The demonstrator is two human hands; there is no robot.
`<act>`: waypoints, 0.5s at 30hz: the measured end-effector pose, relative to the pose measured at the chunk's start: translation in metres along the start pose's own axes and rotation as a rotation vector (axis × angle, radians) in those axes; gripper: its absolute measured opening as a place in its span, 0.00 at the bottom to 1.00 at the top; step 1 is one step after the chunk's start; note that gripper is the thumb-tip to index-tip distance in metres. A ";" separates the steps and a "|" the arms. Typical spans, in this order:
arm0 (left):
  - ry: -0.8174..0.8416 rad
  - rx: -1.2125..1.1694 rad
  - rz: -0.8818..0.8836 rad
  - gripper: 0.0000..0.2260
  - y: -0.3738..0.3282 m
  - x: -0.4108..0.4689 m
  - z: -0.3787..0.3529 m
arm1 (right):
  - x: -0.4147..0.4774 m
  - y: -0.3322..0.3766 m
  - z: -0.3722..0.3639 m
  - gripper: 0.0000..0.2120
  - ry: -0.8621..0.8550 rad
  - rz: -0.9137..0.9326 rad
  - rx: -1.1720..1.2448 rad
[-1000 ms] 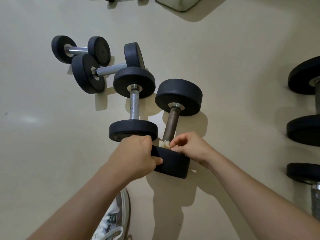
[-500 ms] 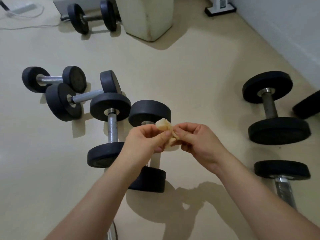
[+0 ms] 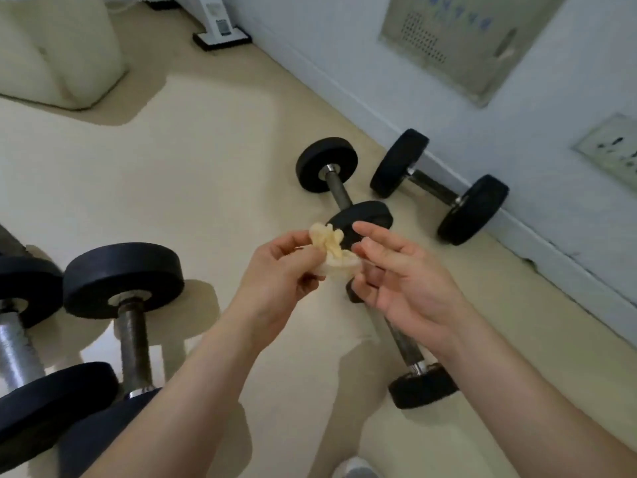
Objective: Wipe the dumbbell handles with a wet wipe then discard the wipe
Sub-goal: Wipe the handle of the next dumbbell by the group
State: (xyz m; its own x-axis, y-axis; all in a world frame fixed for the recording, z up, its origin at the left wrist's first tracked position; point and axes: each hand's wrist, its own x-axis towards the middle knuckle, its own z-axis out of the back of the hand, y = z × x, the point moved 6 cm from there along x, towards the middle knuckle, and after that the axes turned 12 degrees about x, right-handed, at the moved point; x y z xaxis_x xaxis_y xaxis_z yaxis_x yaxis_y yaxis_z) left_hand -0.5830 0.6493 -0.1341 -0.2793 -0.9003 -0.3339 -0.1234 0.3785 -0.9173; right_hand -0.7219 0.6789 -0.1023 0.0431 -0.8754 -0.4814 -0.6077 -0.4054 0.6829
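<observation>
A crumpled, yellowish wet wipe is pinched in my left hand at mid-frame, above the floor. My right hand hovers just right of it with fingers spread, fingertips close to the wipe. A dumbbell with a dark rusty handle lies at lower left, and a chrome-handled dumbbell sits at the left edge. Beyond my hands lies a third dumbbell. Under my right wrist a further dumbbell is partly hidden.
One more dumbbell rests against the white wall at right. A cream padded block stands at top left, and a white appliance base near the wall. A shoe tip shows at the bottom edge.
My hands left the rusty-handled dumbbell and lifted the wipe up. My view swung right toward the wall. My right hand's fingers have now opened off the wipe; the left still pinches it.
</observation>
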 end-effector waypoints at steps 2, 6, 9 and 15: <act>0.132 0.160 -0.052 0.05 -0.002 0.003 -0.035 | -0.016 0.010 0.015 0.17 0.053 -0.054 -0.096; 0.264 0.222 -0.074 0.05 0.004 0.006 -0.087 | -0.038 0.028 0.059 0.13 -0.126 -0.040 -0.276; 0.237 0.136 0.030 0.02 0.018 0.011 -0.100 | -0.057 0.043 0.094 0.08 -0.277 0.001 -0.246; 0.089 0.099 0.124 0.05 0.046 0.018 -0.108 | -0.051 0.039 0.145 0.07 -0.372 0.081 0.041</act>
State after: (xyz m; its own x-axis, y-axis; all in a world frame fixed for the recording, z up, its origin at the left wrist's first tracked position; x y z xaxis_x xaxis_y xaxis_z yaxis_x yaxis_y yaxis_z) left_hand -0.6964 0.6736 -0.1592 -0.3707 -0.8236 -0.4293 0.0106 0.4584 -0.8887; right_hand -0.8626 0.7452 -0.1305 -0.2922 -0.7460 -0.5983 -0.6286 -0.3217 0.7081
